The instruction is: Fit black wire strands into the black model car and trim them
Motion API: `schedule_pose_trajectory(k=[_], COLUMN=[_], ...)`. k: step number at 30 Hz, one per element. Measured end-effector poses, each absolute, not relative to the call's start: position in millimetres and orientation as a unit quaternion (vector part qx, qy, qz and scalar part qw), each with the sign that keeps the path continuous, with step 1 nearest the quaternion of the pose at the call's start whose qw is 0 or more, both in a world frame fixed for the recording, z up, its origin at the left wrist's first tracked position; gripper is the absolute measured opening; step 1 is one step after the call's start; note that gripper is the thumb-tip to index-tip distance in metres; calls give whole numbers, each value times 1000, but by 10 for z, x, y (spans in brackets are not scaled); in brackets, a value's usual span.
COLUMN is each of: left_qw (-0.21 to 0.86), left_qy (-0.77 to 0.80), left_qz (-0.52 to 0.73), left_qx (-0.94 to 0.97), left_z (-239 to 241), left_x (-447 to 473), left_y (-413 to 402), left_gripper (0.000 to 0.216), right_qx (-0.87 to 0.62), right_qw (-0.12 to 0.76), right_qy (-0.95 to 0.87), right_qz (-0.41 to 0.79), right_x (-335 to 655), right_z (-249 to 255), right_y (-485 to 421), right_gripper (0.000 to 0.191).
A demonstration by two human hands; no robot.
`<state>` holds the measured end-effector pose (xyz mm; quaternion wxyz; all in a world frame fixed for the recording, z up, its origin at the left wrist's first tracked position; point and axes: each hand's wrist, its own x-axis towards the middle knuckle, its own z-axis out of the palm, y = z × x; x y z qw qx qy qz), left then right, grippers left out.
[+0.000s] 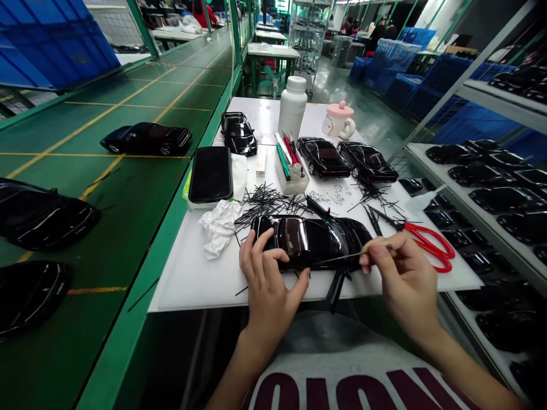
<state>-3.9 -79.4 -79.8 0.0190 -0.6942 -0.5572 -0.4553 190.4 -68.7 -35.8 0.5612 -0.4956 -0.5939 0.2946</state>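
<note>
Car: black model (311, 239), upright on the white table (192, 290), at its near edge, between the two hands.
Doors: both swung outward; near door (336, 290) overhangs the table edge, far door (317, 206) points toward the strips.
Left hand (269, 279): fingers spread over the left end and roof of the car; thumb apart from them, at the near side.
Right hand (401, 273): thumb and fingertips pinching a thin rod (342, 258).
Rod position: slanted along the near side of the car, tip close to the body; contact cannot be determined.
Strips (273, 202): black, loosely piled behind the car.
Cutter (431, 245): red handles, just beside the right hand.
Left of car: crumpled tissue (220, 228); phone (211, 173) behind it.
Behind strips: pen box (293, 183), with a white bottle (293, 108) and a lidded mug (342, 122) farther back.
Conveyor (141, 182): green, left of the table, carrying further black models.
</note>
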Motion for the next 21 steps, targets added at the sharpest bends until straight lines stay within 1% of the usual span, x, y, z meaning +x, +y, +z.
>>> schedule_pose_trajectory(k=[5, 21], left_qw=[21, 21], left_qy=[-556, -555], left_qz=[-460, -461], left_qx=[-692, -692], left_z=[-803, -803], left_x=[-31, -30], left_y=[-796, -797], left_gripper=[31, 33], right_qx=[-479, -465], right_qw=[542, 518], right_qy=[-647, -680], right_qz=[241, 231], right_x=[1889, 1927], right_z=[-439, -455], right_y=[-664, -649], right_gripper=[20, 18])
